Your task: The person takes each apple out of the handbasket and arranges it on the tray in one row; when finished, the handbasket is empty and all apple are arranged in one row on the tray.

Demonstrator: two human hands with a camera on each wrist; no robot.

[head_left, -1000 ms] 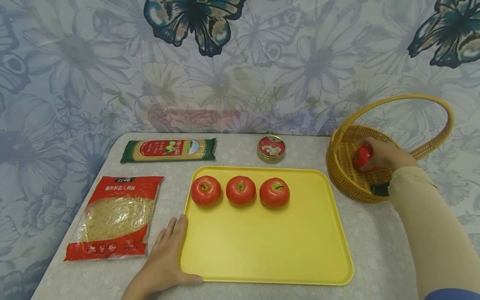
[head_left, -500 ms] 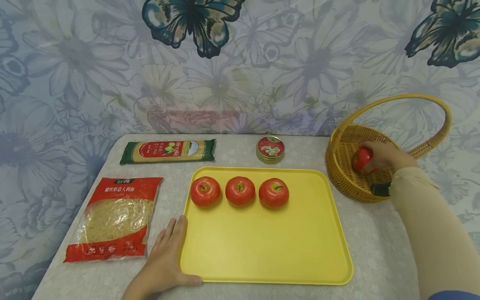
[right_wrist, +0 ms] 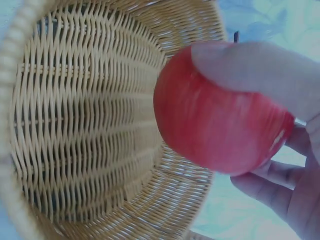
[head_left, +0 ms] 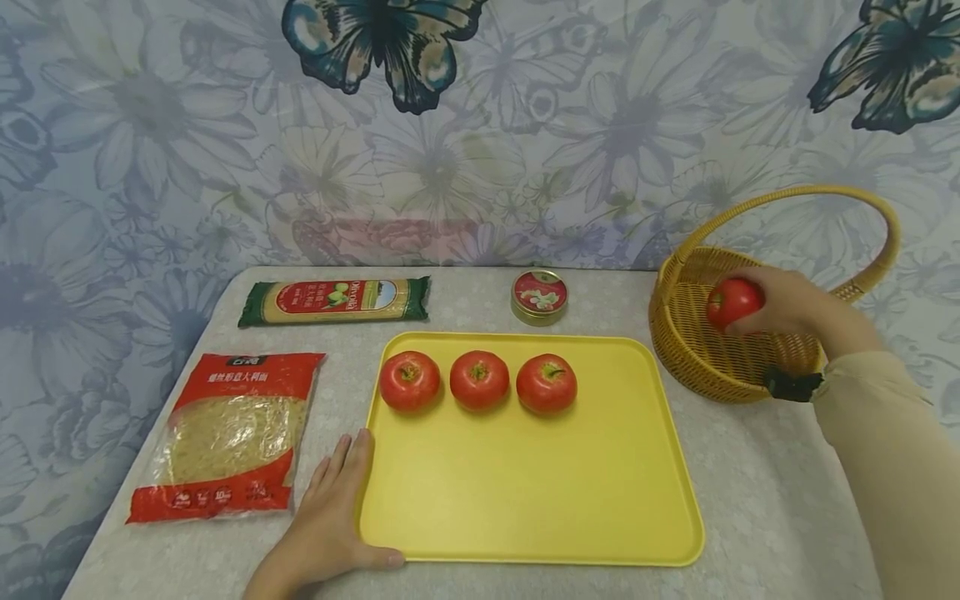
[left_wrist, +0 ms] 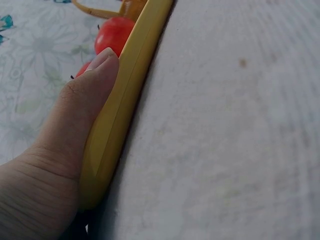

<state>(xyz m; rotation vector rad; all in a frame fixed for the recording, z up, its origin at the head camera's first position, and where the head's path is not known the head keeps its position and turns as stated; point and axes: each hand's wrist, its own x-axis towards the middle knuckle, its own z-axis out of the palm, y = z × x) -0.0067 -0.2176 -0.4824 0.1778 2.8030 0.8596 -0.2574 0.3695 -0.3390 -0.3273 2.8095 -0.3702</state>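
Note:
My right hand (head_left: 798,308) grips a red apple (head_left: 735,303), thumb on one side and fingers on the other. In the right wrist view the apple (right_wrist: 220,112) is held at the mouth of the wicker basket (right_wrist: 90,115), whose woven inside shows no other fruit. My left hand (head_left: 327,517) lies along the left edge of the yellow tray (head_left: 525,492), fingers straight, thumb at its near corner. The left wrist view has the thumb (left_wrist: 82,100) against the tray's rim (left_wrist: 122,100). Three red apples stand in a row on the tray: left (head_left: 409,382), middle (head_left: 480,380), right (head_left: 547,383).
Left of the tray lies a red bag of pasta (head_left: 228,437). Behind it are a green-ended spaghetti pack (head_left: 335,301) and a round tin (head_left: 539,297) with a red lid. The basket's tall handle (head_left: 795,192) arches over the right side, near the patterned wall.
My right hand has risen from inside the basket and shifted slightly right, bringing the apple up with it. The left hand and the tray apples stay in place.

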